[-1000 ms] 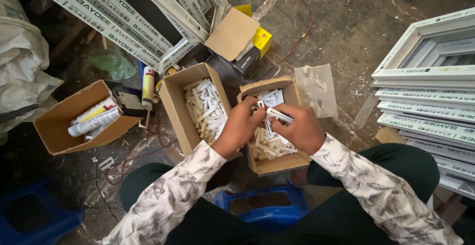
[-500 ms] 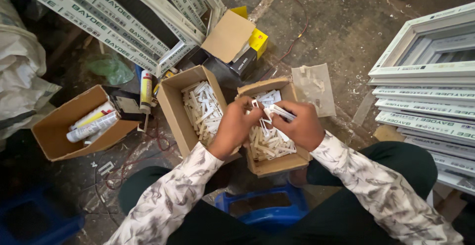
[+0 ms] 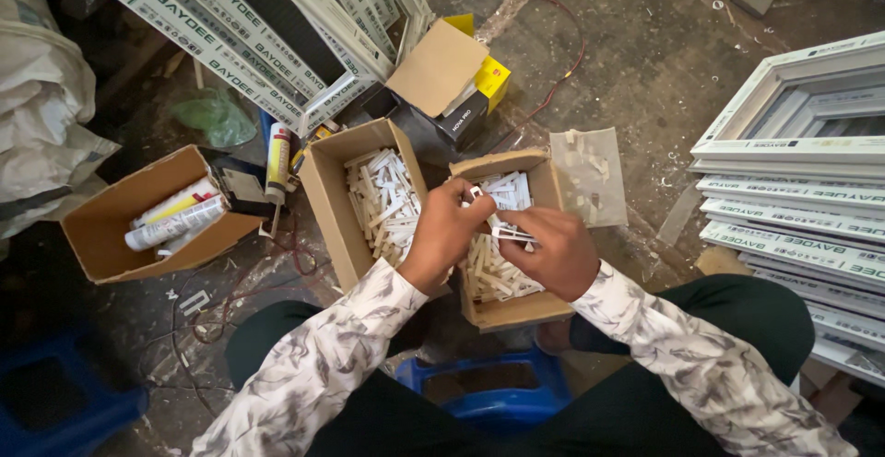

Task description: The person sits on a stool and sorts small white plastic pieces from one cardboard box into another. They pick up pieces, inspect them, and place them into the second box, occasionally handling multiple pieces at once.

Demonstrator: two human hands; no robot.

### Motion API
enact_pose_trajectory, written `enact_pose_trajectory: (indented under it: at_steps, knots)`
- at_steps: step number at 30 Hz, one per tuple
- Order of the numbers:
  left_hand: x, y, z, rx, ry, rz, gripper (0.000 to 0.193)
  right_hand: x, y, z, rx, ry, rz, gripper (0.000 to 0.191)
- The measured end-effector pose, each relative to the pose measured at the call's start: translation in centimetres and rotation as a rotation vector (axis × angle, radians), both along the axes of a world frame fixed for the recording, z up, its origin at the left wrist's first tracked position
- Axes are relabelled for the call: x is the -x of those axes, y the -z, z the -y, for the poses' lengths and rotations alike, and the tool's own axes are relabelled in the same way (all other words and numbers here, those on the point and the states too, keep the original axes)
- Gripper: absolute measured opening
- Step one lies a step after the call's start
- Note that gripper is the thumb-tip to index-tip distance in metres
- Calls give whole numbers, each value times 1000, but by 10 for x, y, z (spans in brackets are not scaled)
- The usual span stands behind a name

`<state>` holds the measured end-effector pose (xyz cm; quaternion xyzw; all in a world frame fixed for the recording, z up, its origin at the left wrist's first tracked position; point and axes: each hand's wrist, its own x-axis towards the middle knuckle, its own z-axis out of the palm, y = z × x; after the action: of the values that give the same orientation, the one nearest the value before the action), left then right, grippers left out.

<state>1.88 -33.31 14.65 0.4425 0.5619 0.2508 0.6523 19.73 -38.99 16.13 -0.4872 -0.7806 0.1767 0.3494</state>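
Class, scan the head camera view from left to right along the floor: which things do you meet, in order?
White sack → open box of sealant tubes → box of white plastic pieces → left hand → right hand → loose cardboard flap → stacked white window frames.

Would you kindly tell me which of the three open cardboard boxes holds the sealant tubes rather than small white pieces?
The far-left box, lying apart from both hands. It holds white sealant tubes; the middle box and the right box hold small white pieces.

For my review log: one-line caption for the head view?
Both hands, left hand and right hand, hold small white pieces over a cardboard box.
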Motion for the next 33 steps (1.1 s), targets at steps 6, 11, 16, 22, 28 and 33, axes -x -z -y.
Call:
enact_pose_trajectory:
  at_steps: [6, 11, 16, 22, 28, 33]
  knots:
    - [-4, 11, 4, -135, 87, -95, 29, 3, 2, 2, 31, 51, 51, 20]
    - [-8, 21, 7, -99, 71, 340, 35, -1, 2, 1, 61, 104, -27, 13]
    - [-8, 9, 9, 133, 147, 317, 47, -1, 0, 1, -47, 145, -42, 14]
    - [-8, -1, 7, 75, 201, 260, 40, -2, 5, 2, -44, 151, -42, 17]
    - [-1, -15, -5, 118, 64, 284, 38, -11, 12, -7, 421, 262, -265, 26]
    - [16, -34, -18, 49, 7, 345, 37, -16, 6, -8, 632, 143, -495, 31]
